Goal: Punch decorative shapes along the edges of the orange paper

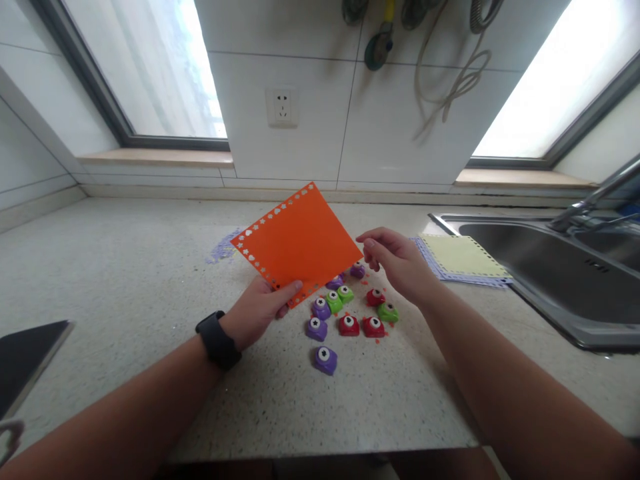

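An orange sheet (305, 240) with small shapes punched along its left and lower edges is held up, tilted, above the counter. My left hand (260, 303) grips its lower corner, thumb on top. Just right of the sheet's right corner is my right hand (393, 257), fingers bent and apart, not touching the paper. Below lie several small craft punches: purple ones (325, 360), red ones (349, 325) and green ones (387, 312). Orange paper bits are scattered around them.
Punched yellow and lilac sheets (465, 257) are stacked on the right beside the steel sink (540, 280). Lilac paper bits (223, 248) lie behind the orange sheet on the left. A dark flat object (30, 360) sits at the counter's left edge.
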`<state>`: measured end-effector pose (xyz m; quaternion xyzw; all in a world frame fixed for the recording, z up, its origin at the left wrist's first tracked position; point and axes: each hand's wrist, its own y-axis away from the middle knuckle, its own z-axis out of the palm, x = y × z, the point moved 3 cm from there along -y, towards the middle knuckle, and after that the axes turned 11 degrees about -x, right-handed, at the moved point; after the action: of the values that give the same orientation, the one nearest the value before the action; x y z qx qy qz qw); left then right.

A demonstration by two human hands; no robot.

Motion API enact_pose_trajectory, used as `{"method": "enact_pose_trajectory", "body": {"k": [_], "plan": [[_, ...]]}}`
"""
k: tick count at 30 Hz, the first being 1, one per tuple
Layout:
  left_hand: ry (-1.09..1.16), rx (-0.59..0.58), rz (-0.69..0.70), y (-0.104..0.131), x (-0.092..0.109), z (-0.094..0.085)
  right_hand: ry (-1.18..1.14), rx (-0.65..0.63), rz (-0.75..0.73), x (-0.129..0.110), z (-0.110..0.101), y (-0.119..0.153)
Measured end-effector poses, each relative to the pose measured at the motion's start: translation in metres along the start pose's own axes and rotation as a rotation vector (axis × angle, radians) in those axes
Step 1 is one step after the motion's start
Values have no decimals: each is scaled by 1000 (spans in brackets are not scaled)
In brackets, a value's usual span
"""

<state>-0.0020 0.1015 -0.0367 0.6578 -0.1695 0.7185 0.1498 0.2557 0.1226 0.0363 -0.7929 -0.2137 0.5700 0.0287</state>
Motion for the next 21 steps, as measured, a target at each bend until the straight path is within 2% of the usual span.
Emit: {"method": "enact_pose_trajectory", "body": {"k": [3, 7, 10, 13, 17, 21], "plan": [[72, 42, 12, -1, 1, 1, 156, 33, -3, -2, -12, 1], [191, 138, 59, 0, 10, 3, 441, -20, -11, -5, -18, 1], [275, 205, 110, 0, 17, 2, 654, -163, -14, -5, -15, 1], [332, 222, 144, 0, 21, 1, 749, -347, -39, -7, -7, 3], [342, 301, 177, 0, 22, -3, 673, -571, -198, -20, 11, 11], [329, 326, 178, 0, 21, -3, 621, -765, -272, -29, 32, 19]]}}
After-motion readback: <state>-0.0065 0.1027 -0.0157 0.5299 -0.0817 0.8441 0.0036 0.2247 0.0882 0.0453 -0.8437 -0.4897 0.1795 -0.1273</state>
